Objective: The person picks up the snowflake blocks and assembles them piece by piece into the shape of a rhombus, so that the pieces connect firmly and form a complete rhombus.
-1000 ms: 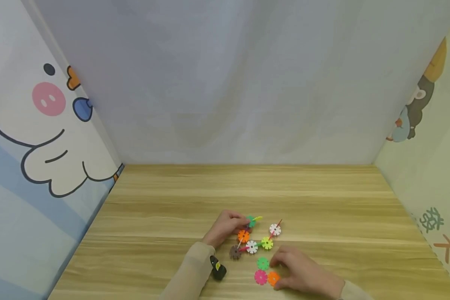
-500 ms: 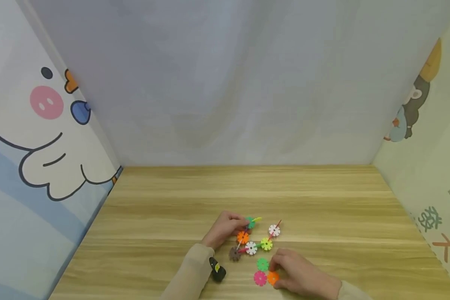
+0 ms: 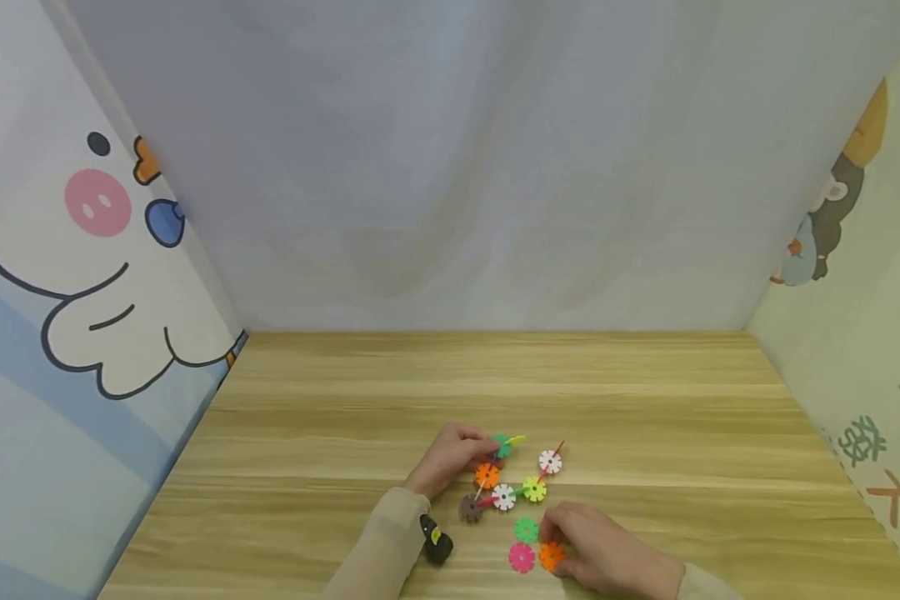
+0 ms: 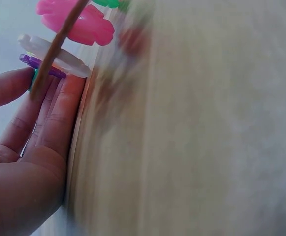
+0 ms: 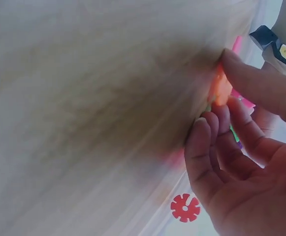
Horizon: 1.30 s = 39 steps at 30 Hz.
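Note:
My left hand point(image 3: 452, 457) pinches a teal-green notched disc point(image 3: 503, 446) at one end of a chain of interlocking plastic discs. Along the chain are an orange disc point(image 3: 487, 476), a brown disc point(image 3: 471, 507), a white disc point(image 3: 503, 497) and a yellow disc point(image 3: 535, 489), with others set edge-on between them. In the left wrist view the brown disc point(image 4: 59, 44) stands edge-on before a pink disc point(image 4: 76, 20). My right hand point(image 3: 607, 546) pinches a loose orange disc point(image 3: 551, 556) between thumb and fingers, low at the table.
A light green disc point(image 3: 527, 529) and a pink disc point(image 3: 522, 557) lie flat beside the right hand. The wood-grain table point(image 3: 330, 400) meets a grey-white curtain point(image 3: 450, 250) at the back. A black wrist device point(image 3: 437, 540) sits on the left sleeve.
The orange disc in my right hand has shifted slightly right, away from the pink one. My left hand and the chain hold still.

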Each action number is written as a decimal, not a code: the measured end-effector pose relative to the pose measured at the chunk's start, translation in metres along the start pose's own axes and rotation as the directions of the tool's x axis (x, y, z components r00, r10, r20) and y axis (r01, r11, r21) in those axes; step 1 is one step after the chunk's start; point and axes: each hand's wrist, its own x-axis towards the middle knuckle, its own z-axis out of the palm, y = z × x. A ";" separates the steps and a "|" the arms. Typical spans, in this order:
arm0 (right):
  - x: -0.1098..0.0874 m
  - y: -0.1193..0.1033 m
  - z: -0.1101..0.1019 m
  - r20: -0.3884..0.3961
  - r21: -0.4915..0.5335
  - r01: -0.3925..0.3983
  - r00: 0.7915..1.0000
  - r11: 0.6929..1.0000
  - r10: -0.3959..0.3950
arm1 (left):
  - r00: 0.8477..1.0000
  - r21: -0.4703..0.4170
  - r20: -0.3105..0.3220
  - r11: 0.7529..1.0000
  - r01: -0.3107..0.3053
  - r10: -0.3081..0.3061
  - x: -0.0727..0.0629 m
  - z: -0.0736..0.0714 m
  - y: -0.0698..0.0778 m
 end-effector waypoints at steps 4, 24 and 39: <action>0.002 0.001 -0.001 -0.011 0.037 0.016 1.000 0.999 -0.015 | 1.000 -0.011 -0.003 1.000 0.008 -0.008 0.000 0.000 -0.002; 0.016 0.028 -0.053 -0.031 0.297 -0.081 0.995 0.951 0.094 | 1.000 -0.005 0.004 1.000 0.002 -0.002 -0.002 0.001 0.004; 0.054 0.050 -0.076 -0.159 0.398 -0.092 0.973 0.913 0.168 | 1.000 -0.012 0.007 1.000 0.001 -0.001 -0.002 0.000 0.003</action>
